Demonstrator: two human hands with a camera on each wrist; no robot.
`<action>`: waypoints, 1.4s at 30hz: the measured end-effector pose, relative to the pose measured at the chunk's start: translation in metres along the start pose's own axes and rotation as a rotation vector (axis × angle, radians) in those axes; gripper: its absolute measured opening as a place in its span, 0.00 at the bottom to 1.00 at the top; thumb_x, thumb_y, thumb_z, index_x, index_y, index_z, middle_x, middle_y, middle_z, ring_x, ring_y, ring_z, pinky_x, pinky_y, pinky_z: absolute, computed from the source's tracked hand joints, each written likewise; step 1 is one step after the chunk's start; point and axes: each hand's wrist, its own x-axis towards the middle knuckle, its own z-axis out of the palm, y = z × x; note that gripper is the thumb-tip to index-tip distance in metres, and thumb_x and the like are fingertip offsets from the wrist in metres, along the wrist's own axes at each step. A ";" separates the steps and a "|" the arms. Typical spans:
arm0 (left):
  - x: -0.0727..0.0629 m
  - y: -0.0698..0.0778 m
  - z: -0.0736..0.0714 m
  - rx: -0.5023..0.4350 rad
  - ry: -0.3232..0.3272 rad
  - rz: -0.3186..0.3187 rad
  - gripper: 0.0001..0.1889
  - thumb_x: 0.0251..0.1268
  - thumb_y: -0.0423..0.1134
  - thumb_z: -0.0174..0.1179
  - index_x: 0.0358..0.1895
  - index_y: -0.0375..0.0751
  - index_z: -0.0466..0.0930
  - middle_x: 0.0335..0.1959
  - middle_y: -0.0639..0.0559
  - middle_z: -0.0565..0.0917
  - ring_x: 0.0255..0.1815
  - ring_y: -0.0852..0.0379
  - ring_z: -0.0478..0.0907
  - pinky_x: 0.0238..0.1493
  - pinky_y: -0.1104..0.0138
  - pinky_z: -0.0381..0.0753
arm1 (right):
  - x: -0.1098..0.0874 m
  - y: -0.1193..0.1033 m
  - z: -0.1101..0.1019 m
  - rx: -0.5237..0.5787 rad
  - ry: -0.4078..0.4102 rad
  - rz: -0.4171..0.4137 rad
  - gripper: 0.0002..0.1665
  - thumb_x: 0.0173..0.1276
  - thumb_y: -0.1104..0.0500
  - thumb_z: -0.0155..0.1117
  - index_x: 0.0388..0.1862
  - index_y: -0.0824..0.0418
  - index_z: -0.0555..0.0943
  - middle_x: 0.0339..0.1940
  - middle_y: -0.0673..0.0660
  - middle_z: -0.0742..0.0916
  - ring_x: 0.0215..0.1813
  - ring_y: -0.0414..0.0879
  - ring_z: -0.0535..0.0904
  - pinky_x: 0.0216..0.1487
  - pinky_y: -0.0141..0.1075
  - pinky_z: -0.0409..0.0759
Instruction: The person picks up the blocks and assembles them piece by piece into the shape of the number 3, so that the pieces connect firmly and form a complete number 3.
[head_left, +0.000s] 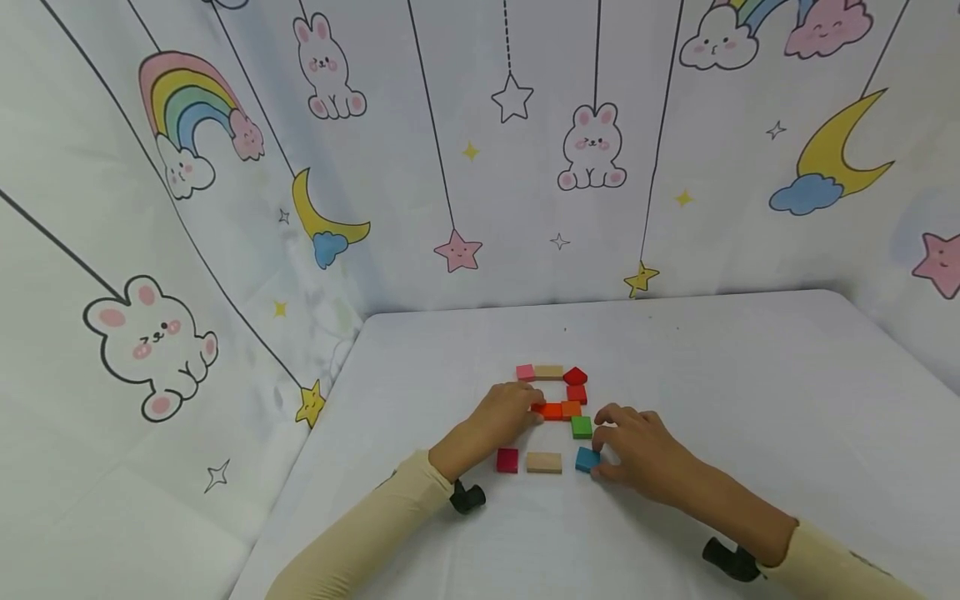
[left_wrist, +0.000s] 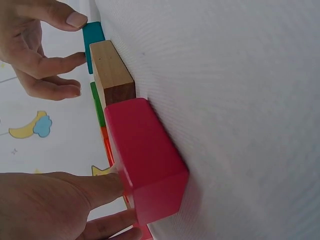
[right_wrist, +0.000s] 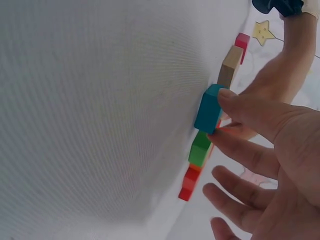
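Small wooden blocks lie in a figure on the white cloth. My left hand (head_left: 504, 415) pinches the left end of a red-orange block (head_left: 552, 412), fingers on its far side and thumb on its near side. An orange block (head_left: 572, 409) adjoins it on the right. At the lower right, my right hand (head_left: 637, 447) pinches a blue block (right_wrist: 209, 110) between thumb and index finger, the other fingers spread. A green block (head_left: 581, 427) sits just beyond the blue one. In the left wrist view, a crimson block (left_wrist: 147, 150) partly hides my left fingertips.
A plain wood block (head_left: 543, 462) lies between the crimson and blue ones. Along the far row are a pink block (head_left: 525, 372), another plain wood block (head_left: 548, 372) and a red pointed block (head_left: 575, 376), with a red block (head_left: 577, 394) below. A printed curtain (head_left: 525, 192) hangs behind.
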 end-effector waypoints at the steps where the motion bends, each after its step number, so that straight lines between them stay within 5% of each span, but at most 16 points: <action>1: 0.000 0.000 0.000 0.001 0.000 -0.001 0.15 0.73 0.44 0.69 0.58 0.48 0.87 0.55 0.53 0.89 0.58 0.55 0.84 0.66 0.59 0.82 | 0.000 0.000 0.000 -0.001 0.006 0.006 0.16 0.56 0.47 0.86 0.39 0.46 0.88 0.56 0.55 0.83 0.60 0.55 0.79 0.60 0.63 0.78; 17: 0.000 0.001 0.000 0.016 -0.007 -0.009 0.15 0.73 0.45 0.69 0.59 0.48 0.87 0.55 0.53 0.89 0.58 0.55 0.84 0.65 0.59 0.82 | 0.000 0.000 0.002 0.003 0.066 0.018 0.17 0.54 0.44 0.87 0.33 0.47 0.87 0.54 0.55 0.84 0.55 0.54 0.81 0.57 0.62 0.80; 29: -0.001 0.002 -0.001 0.018 0.001 0.002 0.14 0.74 0.44 0.68 0.58 0.47 0.87 0.55 0.53 0.89 0.60 0.54 0.84 0.67 0.58 0.81 | 0.005 0.000 -0.001 0.005 0.006 -0.019 0.31 0.52 0.48 0.89 0.56 0.47 0.90 0.62 0.58 0.83 0.64 0.58 0.79 0.59 0.64 0.78; 42: 0.000 0.000 0.002 0.014 0.004 0.000 0.15 0.74 0.45 0.69 0.58 0.48 0.87 0.55 0.53 0.89 0.59 0.55 0.83 0.67 0.59 0.81 | 0.005 0.000 0.001 0.011 -0.018 0.006 0.20 0.56 0.52 0.86 0.47 0.48 0.90 0.61 0.58 0.82 0.64 0.58 0.77 0.60 0.64 0.77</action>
